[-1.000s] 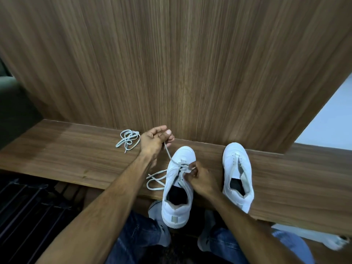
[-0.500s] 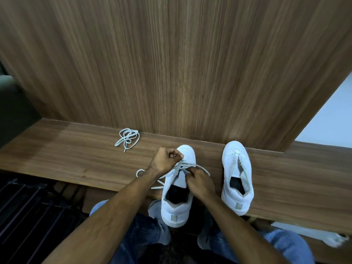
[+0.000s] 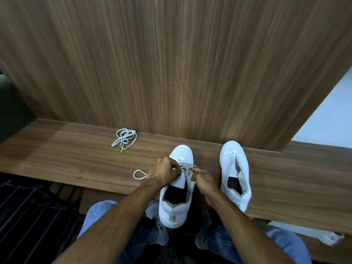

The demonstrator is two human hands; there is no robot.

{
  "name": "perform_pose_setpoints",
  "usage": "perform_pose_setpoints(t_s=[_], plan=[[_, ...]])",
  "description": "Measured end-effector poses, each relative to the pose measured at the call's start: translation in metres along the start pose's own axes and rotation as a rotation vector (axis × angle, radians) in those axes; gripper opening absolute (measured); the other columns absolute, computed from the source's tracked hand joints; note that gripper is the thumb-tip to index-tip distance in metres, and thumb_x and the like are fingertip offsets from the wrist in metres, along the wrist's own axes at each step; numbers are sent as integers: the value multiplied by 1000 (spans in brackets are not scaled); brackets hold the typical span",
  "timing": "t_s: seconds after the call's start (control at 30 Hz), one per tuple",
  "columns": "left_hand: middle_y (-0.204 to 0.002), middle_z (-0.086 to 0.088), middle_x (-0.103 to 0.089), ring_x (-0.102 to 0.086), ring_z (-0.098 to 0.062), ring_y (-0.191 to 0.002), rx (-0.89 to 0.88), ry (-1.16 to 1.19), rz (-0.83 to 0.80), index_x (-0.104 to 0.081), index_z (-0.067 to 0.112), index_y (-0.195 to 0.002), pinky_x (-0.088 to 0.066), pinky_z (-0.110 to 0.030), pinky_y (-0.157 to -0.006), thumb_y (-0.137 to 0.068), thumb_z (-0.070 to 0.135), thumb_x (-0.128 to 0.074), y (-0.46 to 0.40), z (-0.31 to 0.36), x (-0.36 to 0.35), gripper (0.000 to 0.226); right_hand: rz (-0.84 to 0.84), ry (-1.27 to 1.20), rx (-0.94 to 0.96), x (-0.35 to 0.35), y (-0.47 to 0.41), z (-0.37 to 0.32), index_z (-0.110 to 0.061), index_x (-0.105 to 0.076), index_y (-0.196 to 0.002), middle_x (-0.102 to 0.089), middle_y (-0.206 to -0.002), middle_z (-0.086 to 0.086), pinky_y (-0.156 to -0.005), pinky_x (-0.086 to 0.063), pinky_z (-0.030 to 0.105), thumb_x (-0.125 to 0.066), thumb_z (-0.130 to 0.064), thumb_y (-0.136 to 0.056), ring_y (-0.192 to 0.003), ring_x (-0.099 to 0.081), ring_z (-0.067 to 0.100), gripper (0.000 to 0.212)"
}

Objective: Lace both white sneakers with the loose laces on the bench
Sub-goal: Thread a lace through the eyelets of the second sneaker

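Two white sneakers stand toe-to-wall on the wooden bench [image 3: 72, 159]. The left sneaker [image 3: 176, 202] overhangs the front edge and has a white lace [image 3: 187, 165] crossing its upper eyelets. My left hand [image 3: 164, 171] is closed on one end of that lace at the shoe's left side; a loop of it [image 3: 139, 174] lies on the bench behind my wrist. My right hand [image 3: 202, 180] pinches the other end beside the tongue. The right sneaker [image 3: 235, 174] stands unlaced. A second loose lace [image 3: 124, 139] lies bunched near the wall.
A tall wood-grain panel [image 3: 171, 63] rises right behind the bench. A dark slatted rack [image 3: 28, 216] sits lower left. My knees in blue jeans [image 3: 282, 242] are below the bench edge. Another white shoe [image 3: 331, 238] lies on the floor at lower right.
My left hand came down from near the wall, where it held the lace pulled taut, to the sneaker's left side. My right hand stayed at the eyelets. The slack loop shrank.
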State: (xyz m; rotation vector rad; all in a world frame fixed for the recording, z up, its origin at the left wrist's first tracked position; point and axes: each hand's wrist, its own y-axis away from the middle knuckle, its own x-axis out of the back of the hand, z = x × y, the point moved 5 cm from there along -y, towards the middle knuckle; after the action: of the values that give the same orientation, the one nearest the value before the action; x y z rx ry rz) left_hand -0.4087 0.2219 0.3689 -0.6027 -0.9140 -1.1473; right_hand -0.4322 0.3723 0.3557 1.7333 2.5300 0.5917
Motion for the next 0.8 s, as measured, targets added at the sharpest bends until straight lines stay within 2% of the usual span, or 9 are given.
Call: perform_pose_setpoints(t_s=[0.1, 0.33, 0.47, 0.57, 0.63, 0.8], plan=[[-96, 0, -72, -65, -24, -94, 23, 18, 0, -75, 34, -85, -50, -31, -76, -78, 39, -66, -1, -2, -2, 12, -25, -33, 18, 0, 1, -1, -13, -69, -81, -63, -69, -10, -44, -34, 5, -39, 13, -82, -47, -52, -10, 39], [-96, -1, -72, -64, -25, -93, 4, -8, -7, -74, 33, -86, -49, -30, -73, -79, 35, -63, -1, 2, -4, 13, -18, -39, 22, 0, -2, 3, -14, -71, -84, -67, -72, -12, -51, -40, 6, -40, 12, -83, -58, -59, -7, 41], [-98, -1, -71, -64, -25, -93, -18, -30, -27, -74, 34, -89, -45, -28, -70, -82, 35, -62, 0, 4, -4, 15, -30, -29, 13, 0, -5, 7, -3, -72, -93, -70, -83, 1, -55, -44, 9, -39, 13, -81, -64, -59, 2, 39], [-100, -2, -71, -64, -27, -94, -17, -56, -22, -74, 35, -90, -44, -28, -71, -82, 37, -61, 1, 5, -3, 15, -40, -53, 30, 0, -5, 6, -3, -70, -91, -67, -75, -3, -50, -40, 7, -38, 15, -82, -53, -57, -6, 38], [-100, -3, -71, -64, -27, -95, -23, -51, -25, -74, 35, -90, -45, -29, -72, -83, 38, -61, 2, 5, -5, 15, -40, -63, 42, 0, -4, 5, -6, -70, -89, -66, -73, -6, -50, -41, 7, -38, 15, -82, -52, -57, -8, 39], [-104, -6, -70, -63, -30, -100, -27, -91, -32, -73, 34, -95, -46, -32, -77, -85, 38, -58, 3, 8, -5, 18, -28, -16, 33, -1, -8, 10, -8, -73, -91, -70, -83, 1, -60, -45, 15, -40, 12, -80, -72, -60, 10, 39]])
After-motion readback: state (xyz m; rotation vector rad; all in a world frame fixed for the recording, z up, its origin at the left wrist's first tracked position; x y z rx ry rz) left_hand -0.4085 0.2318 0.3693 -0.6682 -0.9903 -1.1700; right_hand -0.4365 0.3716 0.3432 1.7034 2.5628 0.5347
